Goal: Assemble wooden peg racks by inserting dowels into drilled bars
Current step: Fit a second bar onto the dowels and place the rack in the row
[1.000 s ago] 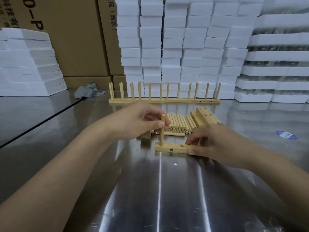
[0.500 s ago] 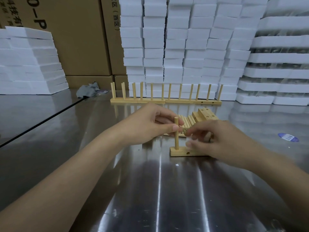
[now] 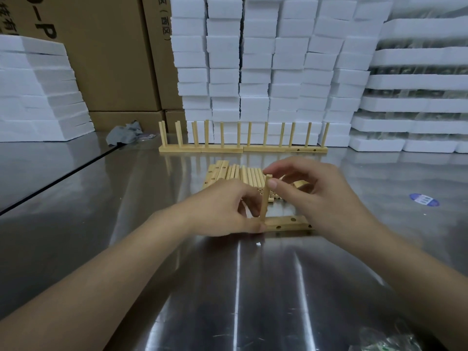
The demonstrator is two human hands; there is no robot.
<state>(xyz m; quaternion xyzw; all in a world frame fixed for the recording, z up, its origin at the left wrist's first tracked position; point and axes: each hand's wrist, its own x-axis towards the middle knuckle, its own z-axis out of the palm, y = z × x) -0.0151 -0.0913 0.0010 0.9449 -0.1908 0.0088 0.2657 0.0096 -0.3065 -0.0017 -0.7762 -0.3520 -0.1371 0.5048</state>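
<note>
A short drilled wooden bar point(image 3: 287, 223) lies on the steel table, several holes showing on its top and front. One dowel point(image 3: 265, 201) stands upright in its left end. My right hand point(image 3: 316, 193) pinches the dowel's top between thumb and forefinger. My left hand point(image 3: 222, 211) grips the bar's left end at the dowel's foot. Behind my hands lies a pile of loose dowels point(image 3: 249, 177) with spare drilled bars point(image 3: 215, 174) at its left. Further back, finished peg racks point(image 3: 243, 148) stand in a row.
White foam blocks point(image 3: 266, 72) are stacked at the back, right and left. Cardboard boxes point(image 3: 109, 59) stand at the back left. A grey rag point(image 3: 124, 133) lies near them. A blue sticker point(image 3: 424, 199) is on the table point(image 3: 177, 287) at the right.
My right hand has moved up from the bar to the dowel's top. My left hand has dropped from the dowel to the bar's left end.
</note>
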